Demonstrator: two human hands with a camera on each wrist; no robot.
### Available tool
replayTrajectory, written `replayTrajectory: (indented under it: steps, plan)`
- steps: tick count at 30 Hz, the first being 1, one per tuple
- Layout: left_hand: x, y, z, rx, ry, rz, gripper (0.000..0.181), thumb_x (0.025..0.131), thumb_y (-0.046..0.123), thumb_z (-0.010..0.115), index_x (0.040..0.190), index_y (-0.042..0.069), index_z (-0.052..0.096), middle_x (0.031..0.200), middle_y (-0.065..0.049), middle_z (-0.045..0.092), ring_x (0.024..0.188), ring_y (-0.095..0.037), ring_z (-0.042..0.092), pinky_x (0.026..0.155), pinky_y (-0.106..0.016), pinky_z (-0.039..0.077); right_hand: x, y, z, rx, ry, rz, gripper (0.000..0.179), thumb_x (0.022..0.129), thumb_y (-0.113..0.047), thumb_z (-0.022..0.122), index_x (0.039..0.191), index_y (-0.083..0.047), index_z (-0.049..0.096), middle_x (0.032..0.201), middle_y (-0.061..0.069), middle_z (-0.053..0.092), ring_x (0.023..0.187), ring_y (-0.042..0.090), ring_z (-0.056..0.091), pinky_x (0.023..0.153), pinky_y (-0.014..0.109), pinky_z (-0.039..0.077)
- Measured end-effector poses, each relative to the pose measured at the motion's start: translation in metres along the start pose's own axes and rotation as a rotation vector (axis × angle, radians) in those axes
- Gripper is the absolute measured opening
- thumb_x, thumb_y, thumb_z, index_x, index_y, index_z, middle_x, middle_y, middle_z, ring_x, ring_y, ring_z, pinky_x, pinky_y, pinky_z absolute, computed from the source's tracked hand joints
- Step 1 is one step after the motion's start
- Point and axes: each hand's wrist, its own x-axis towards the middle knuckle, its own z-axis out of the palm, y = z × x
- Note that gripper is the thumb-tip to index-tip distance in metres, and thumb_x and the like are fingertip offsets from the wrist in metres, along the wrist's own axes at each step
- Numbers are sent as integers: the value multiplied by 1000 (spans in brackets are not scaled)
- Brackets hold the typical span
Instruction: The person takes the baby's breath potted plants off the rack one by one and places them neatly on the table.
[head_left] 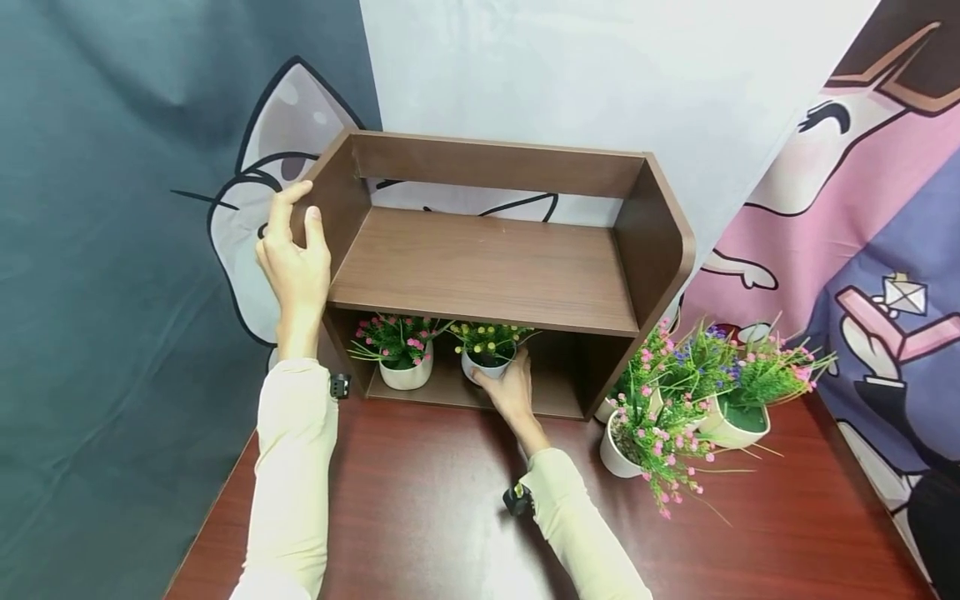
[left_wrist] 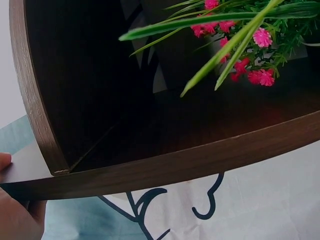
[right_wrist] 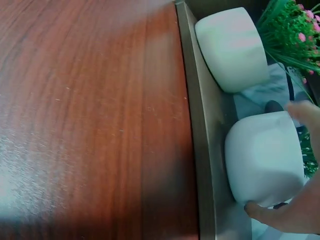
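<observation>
**Probable Step: Positioning**

The right hand grips the yellow-flowered pot inside the lower compartment, right of the pink-flowered pot. Farther back, at left, the left hand clasps the side panel. The step appears to be positioning. The next move likely calls for seating the base level, then releasing.

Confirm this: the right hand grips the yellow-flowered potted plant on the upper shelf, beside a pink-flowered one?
Wrong shelf: the head view shows the right hand gripping the yellow-flowered potted plant on the lower shelf, beside a pink-flowered one.
</observation>
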Motion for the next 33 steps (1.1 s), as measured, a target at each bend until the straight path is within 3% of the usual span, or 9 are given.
replayTrajectory:
  steps: [6, 12, 17, 23, 33]
  plan:
    - [-1, 3, 1, -9, 3, -19, 26, 92, 12, 55, 115, 15, 66, 114, 11, 64, 56, -15, 28, 61, -23, 24, -1, 2, -1, -25, 20, 26, 93, 68, -33, 79, 136, 7, 30, 122, 27, 46, 111, 38, 47, 91, 48, 38]
    - [-1, 1, 0, -5, 27, -28, 26, 91, 11, 56, 114, 15, 67, 113, 11, 64, 52, -8, 21, 58, -24, 21, 1, 2, -1, -7, -9, 63, 99, 69, -38, 78, 139, 10, 27, 131, 30, 41, 117, 41, 44, 94, 48, 36]
    - [-1, 1, 0, -2, 20, -32, 26, 91, 12, 56, 114, 15, 67, 113, 12, 64, 51, -6, 21, 58, -24, 21, -2, 4, -4, -16, -31, 54, 92, 69, -38, 78, 135, 6, 34, 121, 24, 51, 112, 38, 49, 91, 46, 40]
    - [-2, 0, 2, -3, 1, -36, 26, 92, 13, 55, 115, 16, 66, 115, 12, 63, 56, -11, 30, 62, -23, 25, -11, 5, -12, 10, -18, 24, 81, 66, -35, 80, 127, 2, 43, 116, 19, 56, 107, 34, 53, 88, 44, 42]
    - [0, -3, 2, 22, -2, -56, 26, 92, 12, 55, 115, 15, 65, 115, 11, 63, 51, -4, 21, 61, -23, 22, -39, 3, -31, 64, 20, -6, 75, 66, -34, 80, 127, -6, 45, 113, 18, 59, 103, 32, 55, 87, 44, 42]
